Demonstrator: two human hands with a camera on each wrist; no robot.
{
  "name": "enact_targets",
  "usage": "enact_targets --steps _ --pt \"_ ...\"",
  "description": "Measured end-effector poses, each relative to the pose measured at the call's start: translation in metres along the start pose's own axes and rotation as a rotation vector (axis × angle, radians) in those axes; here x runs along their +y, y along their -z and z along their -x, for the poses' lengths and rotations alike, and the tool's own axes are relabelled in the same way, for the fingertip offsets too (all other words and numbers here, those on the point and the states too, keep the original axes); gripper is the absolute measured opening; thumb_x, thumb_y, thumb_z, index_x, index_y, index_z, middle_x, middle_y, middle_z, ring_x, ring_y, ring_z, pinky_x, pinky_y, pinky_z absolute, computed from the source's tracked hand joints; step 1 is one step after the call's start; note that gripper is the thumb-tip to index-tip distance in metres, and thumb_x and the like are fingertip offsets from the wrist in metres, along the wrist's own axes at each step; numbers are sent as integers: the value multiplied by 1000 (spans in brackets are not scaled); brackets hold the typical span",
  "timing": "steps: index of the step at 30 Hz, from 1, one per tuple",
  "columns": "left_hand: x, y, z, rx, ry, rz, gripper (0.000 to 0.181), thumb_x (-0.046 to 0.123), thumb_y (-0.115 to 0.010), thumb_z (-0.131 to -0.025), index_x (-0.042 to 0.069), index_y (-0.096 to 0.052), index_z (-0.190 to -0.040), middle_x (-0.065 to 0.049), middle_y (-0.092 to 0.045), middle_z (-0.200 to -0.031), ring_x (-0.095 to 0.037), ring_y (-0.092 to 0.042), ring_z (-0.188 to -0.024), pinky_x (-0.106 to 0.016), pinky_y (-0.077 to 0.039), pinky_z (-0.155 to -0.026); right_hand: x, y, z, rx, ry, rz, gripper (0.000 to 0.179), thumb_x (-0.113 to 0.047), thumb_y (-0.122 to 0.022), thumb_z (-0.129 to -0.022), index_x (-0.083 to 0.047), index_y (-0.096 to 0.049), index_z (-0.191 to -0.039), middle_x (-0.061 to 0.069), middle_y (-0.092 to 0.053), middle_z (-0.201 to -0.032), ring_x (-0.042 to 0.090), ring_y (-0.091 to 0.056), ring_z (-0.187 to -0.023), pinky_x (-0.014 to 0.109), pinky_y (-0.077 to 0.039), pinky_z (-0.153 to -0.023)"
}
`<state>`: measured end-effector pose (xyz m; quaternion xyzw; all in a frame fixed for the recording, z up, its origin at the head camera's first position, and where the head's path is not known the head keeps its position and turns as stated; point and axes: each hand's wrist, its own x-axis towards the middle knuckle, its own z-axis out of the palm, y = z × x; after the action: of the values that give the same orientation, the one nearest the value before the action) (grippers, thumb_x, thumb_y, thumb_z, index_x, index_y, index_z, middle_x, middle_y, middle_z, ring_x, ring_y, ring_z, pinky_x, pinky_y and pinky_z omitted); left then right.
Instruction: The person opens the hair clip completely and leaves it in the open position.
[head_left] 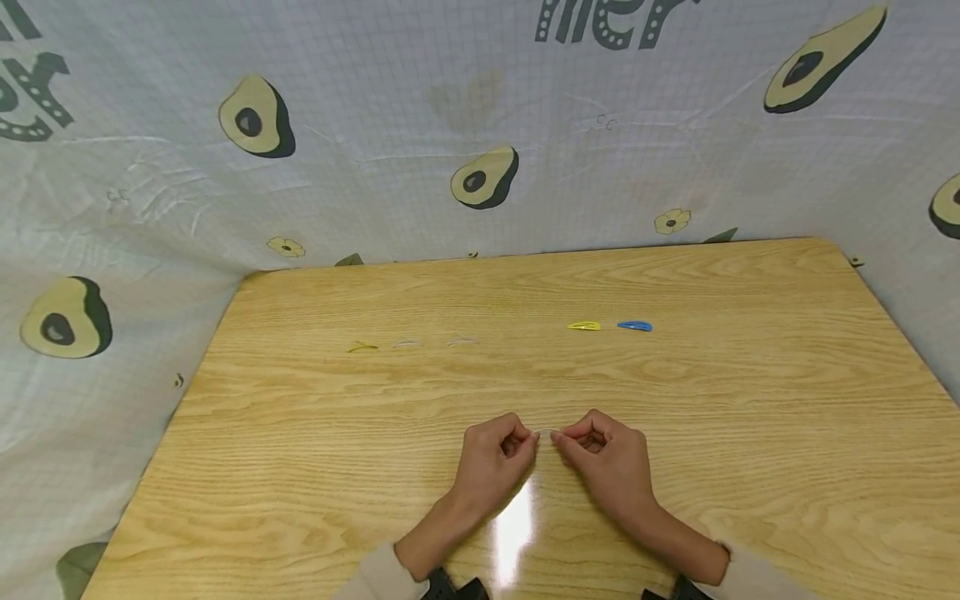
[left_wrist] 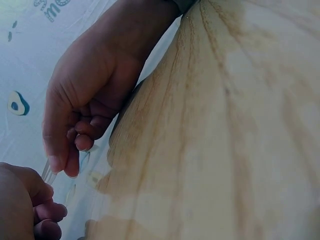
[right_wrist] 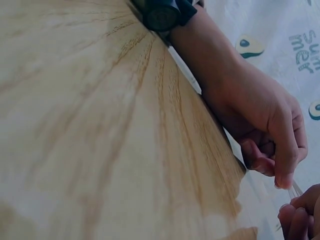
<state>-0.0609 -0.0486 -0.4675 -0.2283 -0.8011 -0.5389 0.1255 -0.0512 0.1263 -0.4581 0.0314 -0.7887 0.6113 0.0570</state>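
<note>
Close together over the near middle of the table, both hands hold one thin, pale, see-through strip (head_left: 546, 431). My left hand (head_left: 495, 457) pinches its left end between thumb and forefinger, the other fingers curled in. Its right end is pinched the same way by my right hand (head_left: 611, 458). The short span bridging the fingertips appears as fine, nearly parallel strands in both wrist views. Fingertips cover the ends, and I cannot tell the strip's exact kind.
A thin yellow curved strip (head_left: 363, 347) and two clear ones, the left (head_left: 407, 342) and the right (head_left: 462, 340), lie farther back on the wooden table (head_left: 300, 467). Right of them are yellow (head_left: 584, 326) and blue (head_left: 635, 326) snap hair clips. An avocado-print sheet (head_left: 360, 192) hangs behind.
</note>
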Motion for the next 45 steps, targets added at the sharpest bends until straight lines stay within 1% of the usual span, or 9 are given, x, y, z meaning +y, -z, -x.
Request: enact_targets --steps 7,10,15,21,26,32,36,40,45 --pt "-1 -1 0 -6 -18 -9 19 -6 -67 -82 8 -62 -70 4 -55 -60 1 -44 -51 -14 -40 -45 -2 -1 0 15 -9 38 12 -9 -79 -79 -12 -68 -74 -4 -67 -69 12 -60 -55 23 -48 -48" --pt "0 -1 0 -13 -17 -20 20 -5 -67 -83 9 -60 -70 4 -54 -60 1 -44 -51 -13 -40 -46 -11 -1 1 18 -25 55 12 -5 -78 -79 -9 -68 -74 -2 -67 -68 13 -60 -53 22 -47 -48" --pt "-1 -1 0 -6 -25 -16 21 -6 -67 -82 9 -59 -70 4 -52 -58 2 -42 -51 -13 -39 -46 -26 -1 1 22 -9 63 11 3 -76 -78 -2 -67 -74 5 -66 -67 16 -59 -52 23 -47 -47" --pt "-3 -1 0 27 -28 -18 16 -3 -67 -86 8 -62 -74 4 -56 -61 1 -44 -50 -13 -39 -45 -13 -2 0 17 5 31 11 -4 -78 -79 -7 -68 -75 -1 -67 -69 13 -60 -54 23 -48 -49" --pt "-3 1 -1 69 -11 -48 12 -1 -70 -85 7 -65 -78 2 -60 -64 -1 -45 -52 -14 -40 -46 -3 -2 -2 -21 34 -12 9 -11 -78 -81 -9 -69 -78 -3 -68 -73 14 -62 -56 25 -49 -49" --pt "-5 4 -8 92 -86 -42 6 5 -70 -87 3 -66 -83 -1 -61 -69 -5 -48 -55 -14 -41 -49 -2 1 -7 -29 85 22 9 -13 -77 -81 -13 -69 -78 -4 -67 -71 12 -60 -54 25 -47 -47" --pt "-5 7 -15 87 -144 -55 13 12 -65 -92 1 -66 -86 -2 -61 -73 -9 -50 -58 -17 -42 -51 -2 2 -15 -27 121 34 9 -12 -77 -82 -13 -69 -78 -4 -68 -72 13 -62 -56 24 -49 -49" --pt "-6 9 -21 93 -167 -62 2 4 -67 -89 3 -66 -88 -2 -61 -75 -10 -51 -60 -20 -43 -51 -3 3 -23 -24 148 32 7 -13 -76 -82 -13 -70 -80 -3 -69 -74 13 -63 -58 24 -49 -51" --pt "-11 9 -30 119 -172 -87 9 -4 -70 -84 4 -66 -88 -2 -61 -76 -9 -51 -61 -20 -43 -52 -4 2 -36 -28 190 79 6 -16 -76 -83 -16 -70 -82 -6 -68 -75 11 -64 -61 23 -50 -54"
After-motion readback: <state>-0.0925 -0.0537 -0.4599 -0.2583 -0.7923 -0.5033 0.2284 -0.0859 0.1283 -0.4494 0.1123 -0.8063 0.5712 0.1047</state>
